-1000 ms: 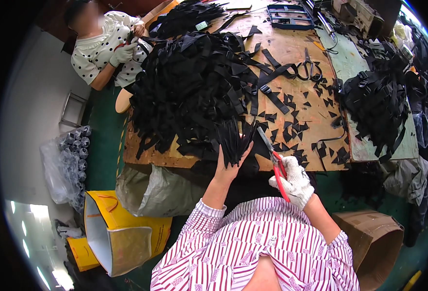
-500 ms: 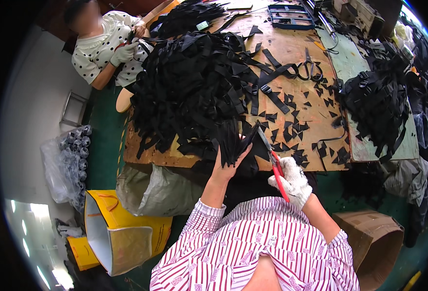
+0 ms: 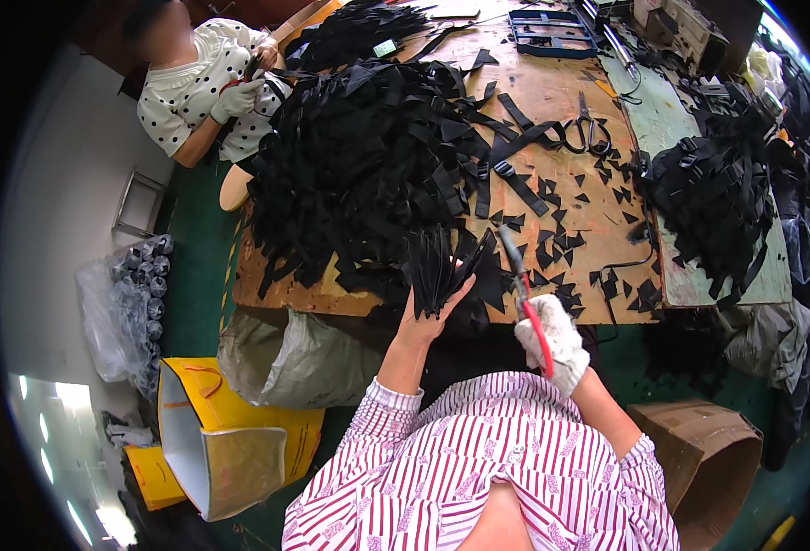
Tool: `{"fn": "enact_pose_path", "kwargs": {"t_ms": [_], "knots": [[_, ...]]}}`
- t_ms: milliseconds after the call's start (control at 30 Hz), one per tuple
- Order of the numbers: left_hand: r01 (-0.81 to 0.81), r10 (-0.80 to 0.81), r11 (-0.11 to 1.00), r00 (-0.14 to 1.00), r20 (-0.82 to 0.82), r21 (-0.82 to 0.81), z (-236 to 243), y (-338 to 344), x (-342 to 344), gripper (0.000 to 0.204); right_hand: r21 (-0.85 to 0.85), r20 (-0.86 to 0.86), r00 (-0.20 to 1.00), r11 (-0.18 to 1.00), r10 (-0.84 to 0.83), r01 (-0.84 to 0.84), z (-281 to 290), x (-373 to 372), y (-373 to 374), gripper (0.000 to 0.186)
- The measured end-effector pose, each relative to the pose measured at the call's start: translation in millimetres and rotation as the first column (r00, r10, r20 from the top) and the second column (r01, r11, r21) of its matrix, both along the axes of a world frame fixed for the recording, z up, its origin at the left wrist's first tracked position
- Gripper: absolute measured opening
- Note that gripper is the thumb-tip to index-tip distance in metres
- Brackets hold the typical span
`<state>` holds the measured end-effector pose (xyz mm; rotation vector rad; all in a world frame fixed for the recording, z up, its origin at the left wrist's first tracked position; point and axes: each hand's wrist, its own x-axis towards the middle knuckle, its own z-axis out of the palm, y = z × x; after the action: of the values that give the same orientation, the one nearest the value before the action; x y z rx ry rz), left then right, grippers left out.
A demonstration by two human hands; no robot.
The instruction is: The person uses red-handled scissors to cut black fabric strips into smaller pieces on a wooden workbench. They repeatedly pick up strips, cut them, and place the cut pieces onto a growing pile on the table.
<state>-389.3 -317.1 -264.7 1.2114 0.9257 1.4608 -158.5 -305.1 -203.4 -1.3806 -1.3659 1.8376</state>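
My bare left hand (image 3: pixel 430 317) grips a bundle of black webbing straps (image 3: pixel 430 271) at the table's near edge, their ends fanned upward. In a white work glove, my right hand (image 3: pixel 553 347) is closed round the red handles of a pair of scissors (image 3: pixel 525 292). Their dark blades point up and away, a little to the right of the strap ends and apart from them. Just beyond my left hand rises a large heap of black straps (image 3: pixel 359 156). Small black triangular offcuts (image 3: pixel 556 243) lie scattered to the right of it.
Another pair of scissors (image 3: pixel 586 129) lies farther back on the wooden table (image 3: pixel 620 298). A blue tray (image 3: pixel 552 41) sits at the far side. More black straps (image 3: pixel 712 202) are piled at right. A co-worker (image 3: pixel 205 87) works at far left. Below stand a yellow bag (image 3: pixel 267 413) and a cardboard box (image 3: pixel 694 427).
My right hand has shifted slightly right with the scissors, and their blades have come away from the strap ends. The left hand keeps its hold on the bundle.
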Motion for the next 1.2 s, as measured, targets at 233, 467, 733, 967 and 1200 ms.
{"fn": "enact_pose_path", "kwargs": {"t_ms": [233, 467, 733, 967, 1200], "knots": [[0.195, -0.067, 0.953, 0.881, 0.468, -0.231, 26.0, 1.0, 20.3, 0.026, 0.274, -0.141, 0.981, 0.947, -0.134, 0.169, -13.0, -1.9, 11.6, 0.050], [0.142, -0.090, 0.864, 0.988, 0.129, -0.482, 61.2, 3.6, 37.7, 0.031, 0.541, -0.042, 0.973, 0.813, -0.228, 0.214, 12.5, -5.9, 13.3, 0.040], [0.261, -0.136, 0.848, 0.948, 0.287, -0.462, 62.3, -4.0, 50.3, 0.023, 0.685, -0.040, 0.968, 0.699, -0.249, 0.208, 14.8, -8.5, 2.9, 0.036], [-0.014, 0.247, 0.857, 0.889, 0.386, -0.514, 119.3, 0.8, 37.3, 0.030, 0.473, -0.350, 0.911, 0.799, -0.218, 0.372, -5.5, -2.3, -2.1, 0.037], [0.252, -0.418, 0.817, 0.878, 0.233, 0.519, 252.2, 19.4, 13.5, 0.020, 0.518, -0.142, 0.836, 0.680, -0.530, 0.519, 0.5, 59.4, -13.8, 0.031]]}}
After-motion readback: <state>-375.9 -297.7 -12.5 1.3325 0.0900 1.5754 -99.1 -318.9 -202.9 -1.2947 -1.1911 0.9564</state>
